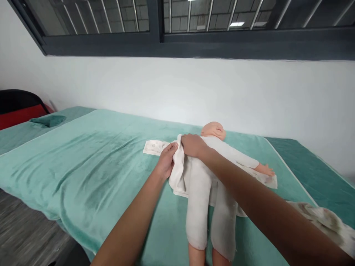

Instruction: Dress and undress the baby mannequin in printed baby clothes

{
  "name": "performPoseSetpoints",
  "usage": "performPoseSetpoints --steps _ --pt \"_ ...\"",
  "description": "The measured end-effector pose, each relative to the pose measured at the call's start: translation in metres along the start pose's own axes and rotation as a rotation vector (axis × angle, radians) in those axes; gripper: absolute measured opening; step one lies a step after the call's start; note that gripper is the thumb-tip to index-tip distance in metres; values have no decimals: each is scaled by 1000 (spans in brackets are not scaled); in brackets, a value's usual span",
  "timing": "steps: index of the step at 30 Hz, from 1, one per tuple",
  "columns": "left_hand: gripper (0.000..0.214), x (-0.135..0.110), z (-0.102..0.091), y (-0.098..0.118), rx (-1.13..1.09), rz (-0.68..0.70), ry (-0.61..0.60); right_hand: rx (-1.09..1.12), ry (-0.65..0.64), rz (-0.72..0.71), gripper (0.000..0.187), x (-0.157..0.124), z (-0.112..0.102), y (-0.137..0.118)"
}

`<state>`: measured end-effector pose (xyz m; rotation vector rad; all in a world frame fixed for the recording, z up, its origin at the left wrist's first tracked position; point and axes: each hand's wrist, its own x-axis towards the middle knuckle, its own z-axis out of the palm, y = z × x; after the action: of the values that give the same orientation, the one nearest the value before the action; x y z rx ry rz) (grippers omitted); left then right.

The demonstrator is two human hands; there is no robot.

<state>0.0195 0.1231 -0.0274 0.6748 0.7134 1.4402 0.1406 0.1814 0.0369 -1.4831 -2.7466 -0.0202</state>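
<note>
The doll [200,192] has a bald head and a white cloth body, and it lies on the green bed cover [111,159] with its legs toward the person. The white garment [178,177], with a printed sleeve, spreads under it. The left hand [167,159], arm stretched forward, pinches a garment fold; the right hand [193,145] bends over this fold, fingertips hidden, so its grip cannot be told.
</note>
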Motion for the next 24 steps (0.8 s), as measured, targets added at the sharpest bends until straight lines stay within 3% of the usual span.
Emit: performPoseSetpoints --steps 3,6,8,10,13,16,20,24 --pt "38 -1 -7 -3 26 44 48 106 179 74 36 -36 -1 19" --pt "37 -3 -6 -5 95 69 55 386 635 361 34 -86 12 48" --pt "36 -5 -2 -7 181 78 48 442 813 618 31 -117 26 67" --pt "33 -4 5 -7 284 88 42 493 663 779 30 -138 39 81" --pt "28 3 19 -5 406 97 60 516 442 821 37 -148 49 89" --pt "24 15 37 -1 475 101 87 651 523 821 34 -142 52 88" --pt "24 31 55 6 551 89 97 1052 609 715 38 -132 58 81" --pt "22 40 58 18 624 99 121 1397 565 537 43 -126 63 68"
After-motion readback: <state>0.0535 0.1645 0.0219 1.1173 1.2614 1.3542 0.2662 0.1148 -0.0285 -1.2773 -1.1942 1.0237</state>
